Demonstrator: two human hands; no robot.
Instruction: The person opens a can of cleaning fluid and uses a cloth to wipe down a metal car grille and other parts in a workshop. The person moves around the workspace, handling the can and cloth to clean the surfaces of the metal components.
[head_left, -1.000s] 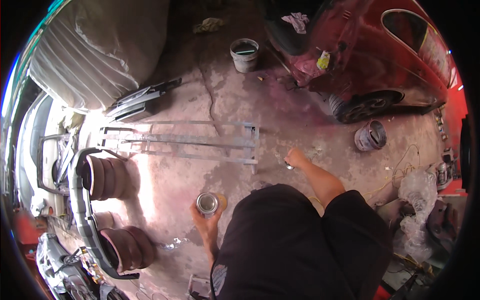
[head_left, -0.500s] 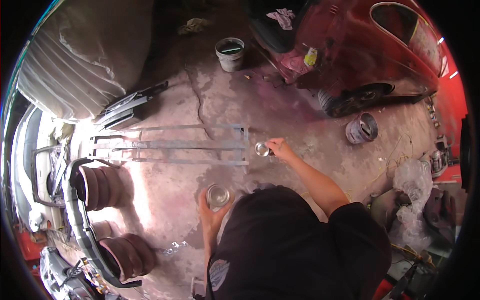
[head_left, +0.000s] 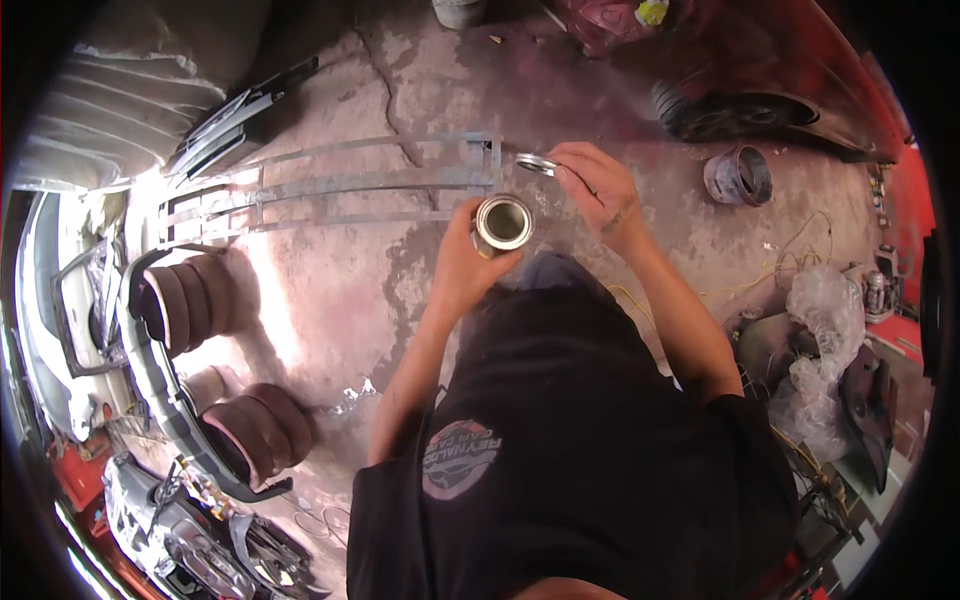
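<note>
My left hand [head_left: 467,265] is wrapped round a small round metal can [head_left: 482,248]. The can's top is uncovered, and its metal rim faces up; its inside looks dull and grey-green, and I cannot make out what it contains. Off to the right and a little farther out, my right hand [head_left: 597,190] pinches a round metal can lid [head_left: 535,164] by its edge. The lid is tilted and apart from the can.
A long metal frame [head_left: 380,187] lies on the floor beyond my left hand. A paint-stained bucket [head_left: 738,177] stands at the right, near a dark red car body [head_left: 800,60]. Stacked tires [head_left: 200,295] and a bumper [head_left: 150,360] are at the left. Plastic wrapping [head_left: 825,310] lies at the right.
Both hands have moved: the left with the can up and to the right, the right with the lid farther out. The two are closer together. The whole view has shifted, tilting nearer to my body.
</note>
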